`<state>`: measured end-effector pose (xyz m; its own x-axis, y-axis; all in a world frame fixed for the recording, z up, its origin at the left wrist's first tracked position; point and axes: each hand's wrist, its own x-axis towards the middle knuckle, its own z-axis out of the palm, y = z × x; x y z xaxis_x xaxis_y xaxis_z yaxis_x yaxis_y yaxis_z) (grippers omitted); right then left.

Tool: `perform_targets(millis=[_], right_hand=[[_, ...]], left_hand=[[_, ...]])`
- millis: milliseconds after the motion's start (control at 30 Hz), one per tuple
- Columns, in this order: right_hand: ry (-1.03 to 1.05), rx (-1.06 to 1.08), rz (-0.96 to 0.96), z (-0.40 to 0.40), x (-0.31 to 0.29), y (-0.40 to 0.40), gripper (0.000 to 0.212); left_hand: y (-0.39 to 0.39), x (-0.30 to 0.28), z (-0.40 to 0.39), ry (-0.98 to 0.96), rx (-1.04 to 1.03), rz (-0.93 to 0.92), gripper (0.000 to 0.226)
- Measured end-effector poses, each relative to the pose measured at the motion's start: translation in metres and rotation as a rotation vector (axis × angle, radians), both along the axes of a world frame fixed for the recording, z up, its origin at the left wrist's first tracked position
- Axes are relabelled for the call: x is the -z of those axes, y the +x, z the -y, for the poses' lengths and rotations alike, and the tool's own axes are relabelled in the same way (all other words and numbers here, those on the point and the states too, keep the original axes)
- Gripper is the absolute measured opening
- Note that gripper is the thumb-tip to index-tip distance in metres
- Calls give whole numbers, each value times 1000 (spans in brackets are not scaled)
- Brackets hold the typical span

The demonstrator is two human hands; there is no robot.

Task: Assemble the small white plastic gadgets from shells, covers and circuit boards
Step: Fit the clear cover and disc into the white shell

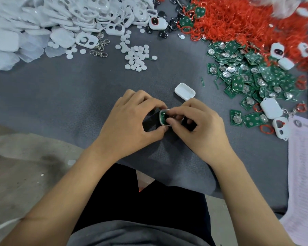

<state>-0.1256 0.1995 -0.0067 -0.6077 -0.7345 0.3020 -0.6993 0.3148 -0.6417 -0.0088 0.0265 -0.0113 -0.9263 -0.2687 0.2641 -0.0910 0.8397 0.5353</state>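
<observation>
Near the middle of the grey counter (60,96): left hand (130,119) and right hand (197,125), each grip pinching one white shell (163,119) with a green circuit board (164,117) inside. Just beyond, a loose white cover (184,91); far right, heaped green boards (252,75).

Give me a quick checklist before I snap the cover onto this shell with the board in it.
1. Shell held: ok, left hand and right hand both pinch it.
2. Board inside the shell: ok, green shows within the white rim.
3. Board seated flat: cannot tell, the fingers hide most of it.
4. Cover at hand: ok, one white piece lies alone on the mat, just beyond the right hand.
5. A hand free to fetch it: not ok, both are busy.
6. Spare boards: ok, a pile lies to the right.
</observation>
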Motion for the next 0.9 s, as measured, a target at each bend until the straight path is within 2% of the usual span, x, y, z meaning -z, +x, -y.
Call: perform_targets(millis=[133, 267, 400, 567, 633, 800, 900], right_hand=[[-32, 13, 34, 0, -1, 1, 15], [-187, 142, 232, -2, -6, -4, 12], [-220, 163, 399, 3, -10, -5, 14], [-296, 28, 830, 18, -17, -5, 23], [-329, -7, 947, 24, -18, -4, 23], [-325, -6, 985, 31, -16, -7, 21], [-294, -13, 944, 31, -15, -9, 21]], left_hand=[[0, 0, -1, 5, -9, -18, 42], [1, -2, 0, 78, -21, -53, 39], [4, -4, 0, 199, -54, -92, 35], [6, -10, 1, 371, -93, -121, 39], [6, -12, 2, 446, -97, -133, 40], [8, -14, 4, 514, -98, -135, 41], [6, -13, 3, 530, -87, -150, 41]])
